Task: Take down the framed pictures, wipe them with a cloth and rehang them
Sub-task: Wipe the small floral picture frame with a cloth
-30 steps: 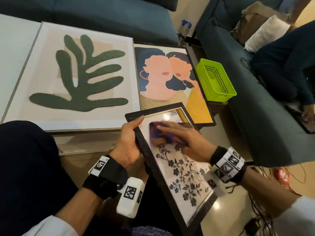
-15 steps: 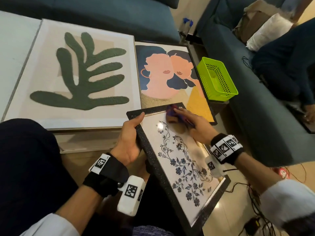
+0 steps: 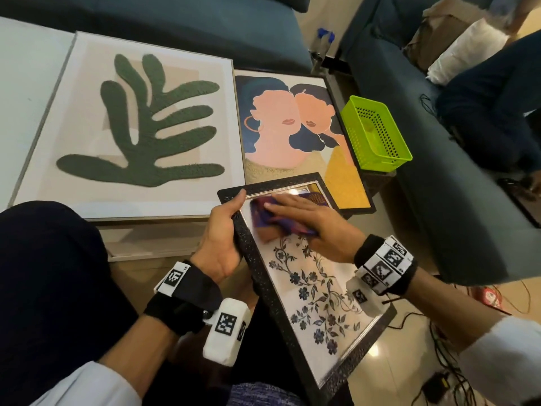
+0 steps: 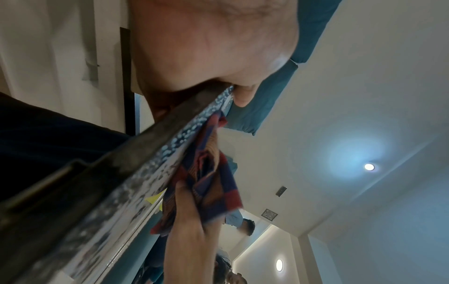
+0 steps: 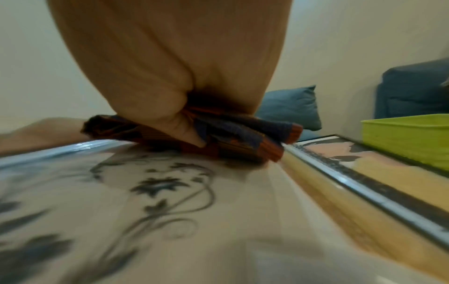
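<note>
Left hand (image 3: pixel 224 238) is gripping the floral frame (image 3: pixel 316 291); right hand (image 3: pixel 310 224), fingers flat, is pressing the cloth (image 3: pixel 273 219). Probably best using overlapping strokes.

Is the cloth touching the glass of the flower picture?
Touching. The right wrist view shows the right hand pressing the cloth flat on the glass of the flower picture, with no gap beneath it.

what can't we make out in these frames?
- Glass under the cloth: head view, covered by the right hand.
- Left hand fingers behind the floral frame: head view, hidden by the frame.
- Floral print: right wrist view, motion-blurred.
- Green basket contents: head view, too small to tell.
- Frame's near corner: head view, cut off by the bottom edge.
</note>
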`<action>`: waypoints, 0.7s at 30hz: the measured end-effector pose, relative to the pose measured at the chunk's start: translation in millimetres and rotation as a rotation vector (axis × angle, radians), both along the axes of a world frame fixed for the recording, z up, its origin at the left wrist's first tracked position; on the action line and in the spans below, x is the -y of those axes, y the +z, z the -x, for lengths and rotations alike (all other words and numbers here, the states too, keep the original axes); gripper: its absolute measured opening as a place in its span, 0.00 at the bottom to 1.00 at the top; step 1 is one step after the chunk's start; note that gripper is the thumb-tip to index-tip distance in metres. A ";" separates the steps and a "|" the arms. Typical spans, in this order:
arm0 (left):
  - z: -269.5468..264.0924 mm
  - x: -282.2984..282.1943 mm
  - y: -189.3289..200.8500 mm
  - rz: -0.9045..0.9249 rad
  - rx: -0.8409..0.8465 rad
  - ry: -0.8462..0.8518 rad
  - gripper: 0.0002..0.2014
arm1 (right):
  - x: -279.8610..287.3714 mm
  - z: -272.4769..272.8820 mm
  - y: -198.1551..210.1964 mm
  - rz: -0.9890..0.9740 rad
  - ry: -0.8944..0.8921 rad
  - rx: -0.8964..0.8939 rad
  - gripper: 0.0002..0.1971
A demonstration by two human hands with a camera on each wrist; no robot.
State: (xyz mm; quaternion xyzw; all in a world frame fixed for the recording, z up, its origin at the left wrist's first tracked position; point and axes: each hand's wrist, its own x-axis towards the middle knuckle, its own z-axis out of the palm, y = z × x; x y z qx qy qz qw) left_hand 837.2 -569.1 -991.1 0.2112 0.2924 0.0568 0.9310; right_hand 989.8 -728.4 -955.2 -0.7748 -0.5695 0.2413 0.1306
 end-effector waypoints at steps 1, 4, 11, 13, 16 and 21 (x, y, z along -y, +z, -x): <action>0.5 -0.3 1.6 -0.020 0.002 0.002 0.24 | 2.2 -10.5 -1.3 -0.003 -0.112 -0.015 0.44; -1.4 -1.9 4.7 -0.072 -0.002 0.022 0.22 | 5.1 -24.0 2.1 0.047 -0.343 -0.026 0.47; -1.2 -1.8 0.1 -0.067 -0.020 0.034 0.26 | -21.2 30.5 6.1 -0.009 0.098 0.126 0.47; -1.0 -2.2 -4.1 -0.063 -0.025 0.047 0.29 | -21.5 28.8 7.5 -0.007 0.136 0.156 0.45; 0.0 -0.2 -6.6 -0.064 -0.029 0.028 0.31 | -17.2 30.3 7.6 0.012 0.184 0.180 0.46; 1.5 -4.2 -6.2 -0.045 0.023 0.056 0.33 | -8.4 -5.7 -1.2 0.004 0.004 0.105 0.46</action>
